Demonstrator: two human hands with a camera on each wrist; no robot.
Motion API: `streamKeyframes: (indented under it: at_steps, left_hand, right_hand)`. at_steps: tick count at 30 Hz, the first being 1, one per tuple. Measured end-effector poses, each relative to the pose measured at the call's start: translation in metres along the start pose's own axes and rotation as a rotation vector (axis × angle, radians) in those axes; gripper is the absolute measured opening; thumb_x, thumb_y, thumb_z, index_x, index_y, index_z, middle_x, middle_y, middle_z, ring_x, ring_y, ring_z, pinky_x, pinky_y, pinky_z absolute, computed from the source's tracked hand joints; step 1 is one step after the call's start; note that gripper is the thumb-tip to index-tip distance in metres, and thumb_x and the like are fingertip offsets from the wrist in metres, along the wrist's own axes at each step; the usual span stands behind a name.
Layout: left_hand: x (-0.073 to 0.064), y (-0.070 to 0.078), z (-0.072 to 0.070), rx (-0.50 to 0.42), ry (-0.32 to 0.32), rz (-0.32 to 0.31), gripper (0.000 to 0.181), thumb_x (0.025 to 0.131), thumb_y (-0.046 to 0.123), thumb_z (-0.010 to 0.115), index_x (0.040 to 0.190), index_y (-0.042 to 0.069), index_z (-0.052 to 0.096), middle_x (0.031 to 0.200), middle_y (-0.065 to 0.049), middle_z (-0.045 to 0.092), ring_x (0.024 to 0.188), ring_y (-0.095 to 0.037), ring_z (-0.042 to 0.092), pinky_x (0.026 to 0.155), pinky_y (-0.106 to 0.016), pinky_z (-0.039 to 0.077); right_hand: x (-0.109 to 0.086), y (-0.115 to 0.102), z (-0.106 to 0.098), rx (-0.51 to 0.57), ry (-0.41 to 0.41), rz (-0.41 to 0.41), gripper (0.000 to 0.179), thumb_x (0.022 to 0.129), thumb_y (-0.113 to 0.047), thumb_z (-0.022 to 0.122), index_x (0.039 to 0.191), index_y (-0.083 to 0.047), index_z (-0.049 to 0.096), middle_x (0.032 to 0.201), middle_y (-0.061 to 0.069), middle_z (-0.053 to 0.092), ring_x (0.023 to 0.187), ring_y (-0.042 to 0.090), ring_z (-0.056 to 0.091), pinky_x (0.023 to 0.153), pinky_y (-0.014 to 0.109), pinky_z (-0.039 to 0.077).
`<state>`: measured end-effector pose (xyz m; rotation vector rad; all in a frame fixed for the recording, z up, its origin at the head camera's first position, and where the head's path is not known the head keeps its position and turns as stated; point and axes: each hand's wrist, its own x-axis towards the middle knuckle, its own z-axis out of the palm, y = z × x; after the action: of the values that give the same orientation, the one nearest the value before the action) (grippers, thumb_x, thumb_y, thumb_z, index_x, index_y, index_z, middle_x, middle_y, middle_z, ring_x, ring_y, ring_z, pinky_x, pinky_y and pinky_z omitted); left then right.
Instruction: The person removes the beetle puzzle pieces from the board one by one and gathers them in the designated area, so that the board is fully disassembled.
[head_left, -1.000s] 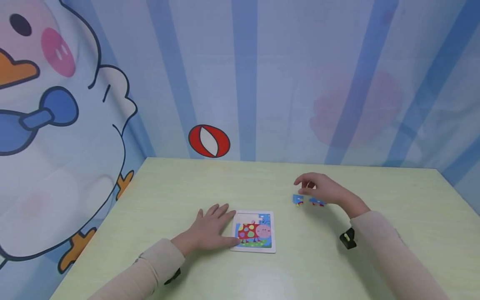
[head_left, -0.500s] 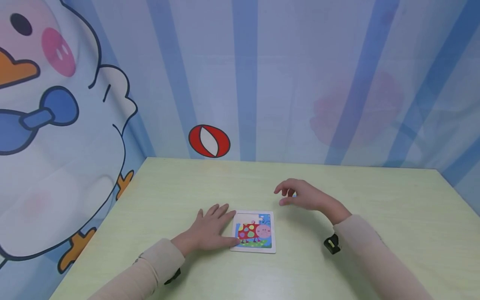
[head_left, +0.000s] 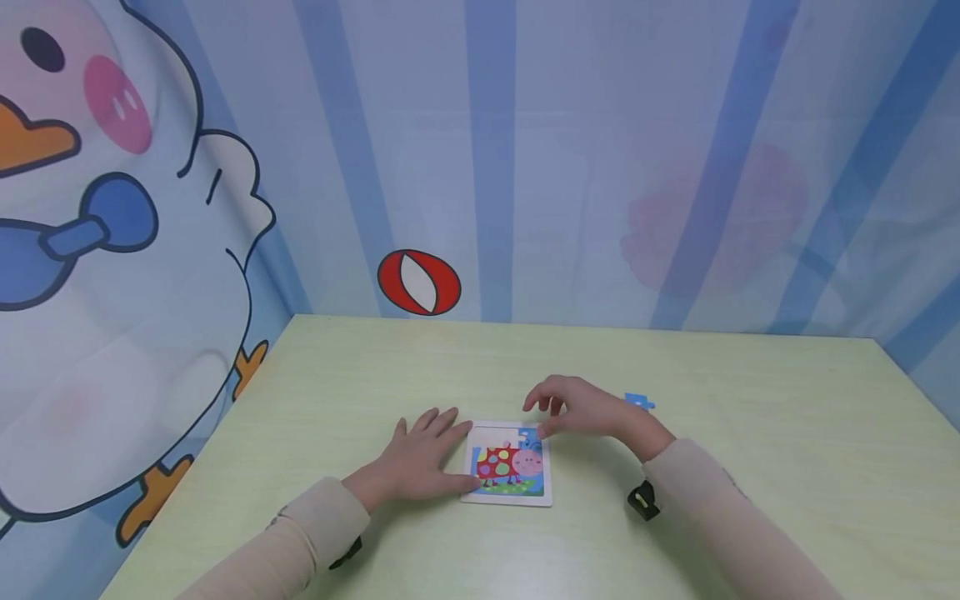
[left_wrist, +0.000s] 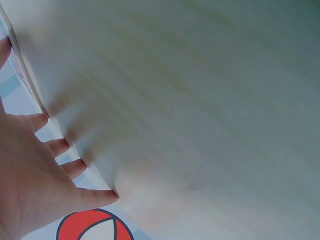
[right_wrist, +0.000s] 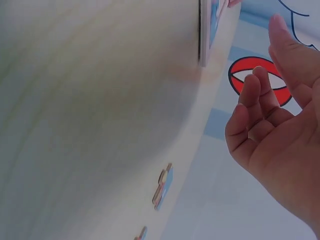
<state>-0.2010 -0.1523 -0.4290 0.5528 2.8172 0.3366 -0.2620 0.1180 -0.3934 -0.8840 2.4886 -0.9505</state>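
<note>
Cream sleeves [head_left: 322, 508] lead to two bare hands. The right hand [head_left: 588, 410] is up in the air near the top right corner of the puzzle tray [head_left: 506, 502]. Its fingers are loosely bent, with the thumb apart, and no piece shows between them. The left hand [head_left: 416, 464] is spread out flat, its thumb resting on the tray's left edge.

A second ago, the right hand was over by the loose bits. Now it has come across to the tray. Two blue jigsaw pieces [right_wrist: 164, 187] lie on the table in the right wrist view, so the ladybug picture [head_left: 498, 462] seems to be missing them: its top left part is bare.

The table [head_left: 420, 358] is pale yellow-green wood, or looks like it. Behind it hangs a blue striped cloth [head_left: 562, 167] with a red and white ball [head_left: 441, 279] and a big white duck [head_left: 112, 358] on the left.
</note>
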Motion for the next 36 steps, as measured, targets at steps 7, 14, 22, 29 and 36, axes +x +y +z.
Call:
streamKeyframes:
  at_steps: [7, 14, 22, 29, 36]
  left_hand:
    - [0.0, -0.001, 0.001, 0.004, 0.001, 0.002, 0.084, 0.083, 0.067, 0.055, 0.15, 0.02, 0.035, 0.159, -0.008, 0.024, 0.145, -0.036, 0.016, 0.108, -0.07, 0.013]
    - [0.0, -0.001, 0.002, 0.01, 0.002, 0.007, 0.086, 0.083, 0.068, 0.054, 0.151, 0.02, 0.034, 0.159, -0.008, 0.023, 0.146, -0.036, 0.015, 0.108, -0.07, 0.013]
    - [0.0, 0.0, 0.001, 0.011, -0.005, -0.002, 0.085, 0.083, 0.067, 0.054, 0.151, 0.021, 0.034, 0.16, -0.007, 0.023, 0.146, -0.035, 0.015, 0.109, -0.069, 0.013]
    - [0.001, 0.0, 0.001, 0.013, 0.003, -0.004, 0.084, 0.083, 0.067, 0.055, 0.15, 0.02, 0.035, 0.159, -0.008, 0.024, 0.146, -0.036, 0.016, 0.109, -0.069, 0.015]
    - [0.001, -0.001, 0.002, 0.015, 0.0, -0.002, 0.084, 0.083, 0.067, 0.054, 0.151, 0.02, 0.034, 0.159, -0.008, 0.023, 0.146, -0.036, 0.015, 0.108, -0.069, 0.014]
  right_hand:
    - [0.007, -0.001, 0.011, -0.004, -0.031, 0.011, 0.029, 0.082, -0.013, 0.077, 0.109, -0.011, 0.067, 0.102, 0.004, 0.058, 0.09, 0.018, 0.054, 0.075, 0.029, 0.049]
    - [0.014, 0.003, 0.021, -0.045, -0.05, 0.069, 0.029, 0.079, -0.019, 0.08, 0.105, -0.02, 0.069, 0.102, -0.001, 0.057, 0.091, 0.017, 0.052, 0.078, 0.031, 0.048]
    - [0.016, 0.004, 0.023, -0.084, -0.074, 0.072, 0.025, 0.079, -0.019, 0.081, 0.101, -0.022, 0.07, 0.096, -0.002, 0.055, 0.089, 0.017, 0.05, 0.078, 0.032, 0.046]
    - [0.018, 0.005, 0.025, -0.108, -0.101, 0.069, 0.023, 0.078, -0.014, 0.081, 0.097, -0.022, 0.071, 0.093, -0.002, 0.054, 0.088, 0.017, 0.048, 0.079, 0.033, 0.044]
    - [0.017, 0.003, 0.026, -0.141, -0.112, 0.081, 0.021, 0.078, -0.013, 0.08, 0.096, -0.02, 0.07, 0.093, -0.001, 0.053, 0.089, 0.017, 0.048, 0.081, 0.034, 0.044]
